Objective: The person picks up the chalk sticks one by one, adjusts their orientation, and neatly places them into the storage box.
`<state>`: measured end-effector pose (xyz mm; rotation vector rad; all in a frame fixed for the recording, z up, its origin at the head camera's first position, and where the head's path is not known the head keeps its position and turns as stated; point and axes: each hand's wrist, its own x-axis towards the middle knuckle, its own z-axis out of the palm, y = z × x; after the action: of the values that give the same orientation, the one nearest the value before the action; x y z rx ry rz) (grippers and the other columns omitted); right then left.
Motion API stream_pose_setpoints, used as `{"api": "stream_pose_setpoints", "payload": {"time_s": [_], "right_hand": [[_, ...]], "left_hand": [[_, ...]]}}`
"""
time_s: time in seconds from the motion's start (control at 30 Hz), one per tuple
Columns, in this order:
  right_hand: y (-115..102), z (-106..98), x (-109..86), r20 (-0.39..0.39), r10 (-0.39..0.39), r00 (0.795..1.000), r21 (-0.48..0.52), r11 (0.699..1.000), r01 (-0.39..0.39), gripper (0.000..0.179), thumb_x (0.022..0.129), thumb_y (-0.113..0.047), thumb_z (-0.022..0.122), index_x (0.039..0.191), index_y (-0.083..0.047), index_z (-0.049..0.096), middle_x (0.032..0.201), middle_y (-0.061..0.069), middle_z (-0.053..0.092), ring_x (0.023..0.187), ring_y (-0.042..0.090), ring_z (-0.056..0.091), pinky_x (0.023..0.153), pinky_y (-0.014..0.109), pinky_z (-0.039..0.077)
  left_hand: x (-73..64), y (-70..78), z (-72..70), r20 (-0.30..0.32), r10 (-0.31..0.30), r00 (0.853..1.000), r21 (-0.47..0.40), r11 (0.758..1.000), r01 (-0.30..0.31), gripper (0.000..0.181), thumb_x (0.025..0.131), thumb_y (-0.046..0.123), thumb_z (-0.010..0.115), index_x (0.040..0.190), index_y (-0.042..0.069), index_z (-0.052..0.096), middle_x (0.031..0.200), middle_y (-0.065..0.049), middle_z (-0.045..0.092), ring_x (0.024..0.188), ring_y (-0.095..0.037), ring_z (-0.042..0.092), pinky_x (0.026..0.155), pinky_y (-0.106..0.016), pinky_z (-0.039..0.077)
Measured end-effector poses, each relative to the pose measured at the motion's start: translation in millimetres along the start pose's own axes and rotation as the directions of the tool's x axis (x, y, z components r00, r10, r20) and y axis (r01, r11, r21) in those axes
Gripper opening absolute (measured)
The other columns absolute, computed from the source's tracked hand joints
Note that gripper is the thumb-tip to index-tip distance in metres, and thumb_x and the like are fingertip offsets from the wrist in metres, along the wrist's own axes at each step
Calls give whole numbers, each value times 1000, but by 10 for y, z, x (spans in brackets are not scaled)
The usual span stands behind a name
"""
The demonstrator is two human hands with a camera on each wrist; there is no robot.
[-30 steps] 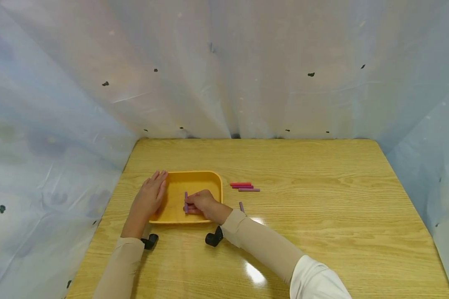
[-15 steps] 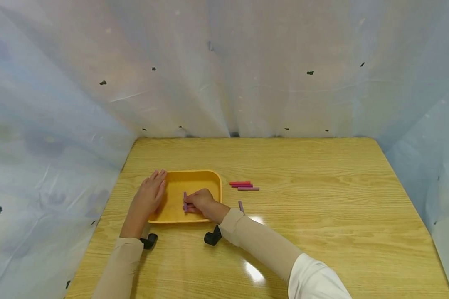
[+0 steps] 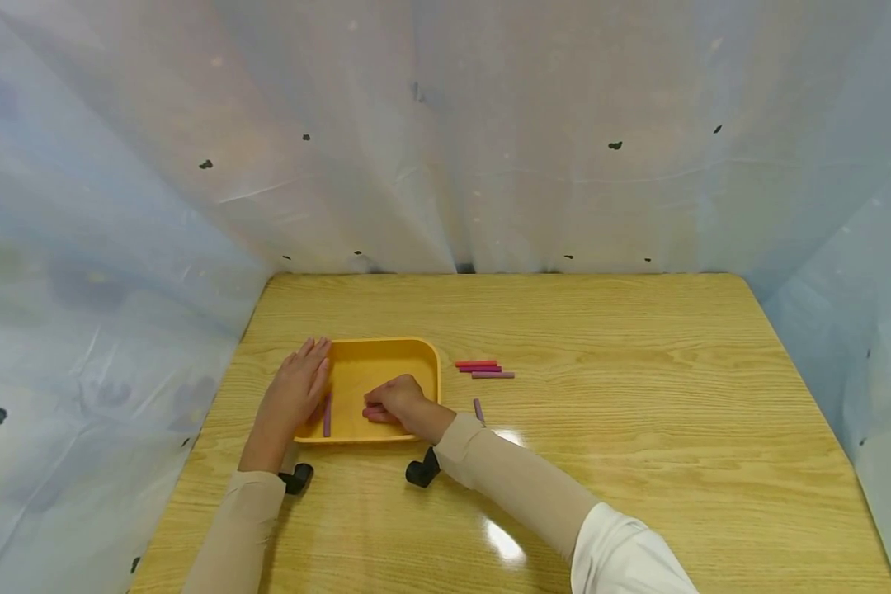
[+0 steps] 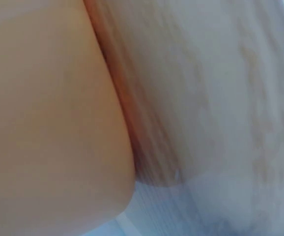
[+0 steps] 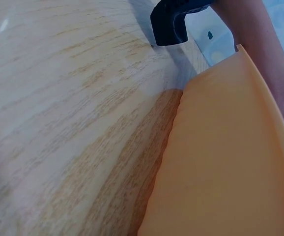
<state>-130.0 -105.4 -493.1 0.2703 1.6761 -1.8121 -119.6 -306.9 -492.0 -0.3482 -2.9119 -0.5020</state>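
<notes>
A shallow yellow tray point(image 3: 371, 340) sits on the table at the left. My left hand point(image 3: 294, 388) rests along its left rim, fingers straight, covering that side. One slim purple stick point(image 3: 327, 417) lies inside beside this hand. My right hand point(image 3: 404, 400) is low inside the tray, fingers relaxed, with nothing visible between them. In the right wrist view, the tray's outer wall point(image 5: 220, 157) hides the right hand's fingers. Only the tray's wall point(image 4: 53, 118) and the table show in the left wrist view.
Right of the tray lie a red stick point(image 3: 477, 364), a magenta stick point(image 3: 481, 370) and a light purple stick point(image 3: 493, 375), side by side. Another purple stick point(image 3: 478, 409) lies partly behind the right sleeve point(image 3: 520, 470). Plastic sheeting point(image 3: 490, 165) surrounds the wooden table point(image 3: 638, 412).
My right hand has let go of the purple stick, which has moved left across the tray to beside my left hand. Both hands have stayed in place.
</notes>
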Motion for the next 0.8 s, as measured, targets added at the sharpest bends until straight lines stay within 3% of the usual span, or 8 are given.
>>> {"api": "stream_pose_setpoints", "payload": {"time_s": [0.57,0.8], "right_hand": [[7,-24,-18,21,-1,1000,-28,1000,1,19,89,-5,59,99,9,67,85,19,69,82,27,68,73,32,54],[16,-21,-9,40,-7,999,11,1000,7,21,91,-2,56,102,12,65,89,21,68,84,28,68,74,32,54]], "left_hand": [[7,-12,17,-32,18,999,-1,1000,-18,44,99,20,44,140,4,41,143,-14,39,134,-32,29,106,-54,23],[11,-10,13,-38,27,999,-2,1000,-27,44,99,19,44,139,3,43,142,-15,40,133,-33,31,106,-54,24]]}}
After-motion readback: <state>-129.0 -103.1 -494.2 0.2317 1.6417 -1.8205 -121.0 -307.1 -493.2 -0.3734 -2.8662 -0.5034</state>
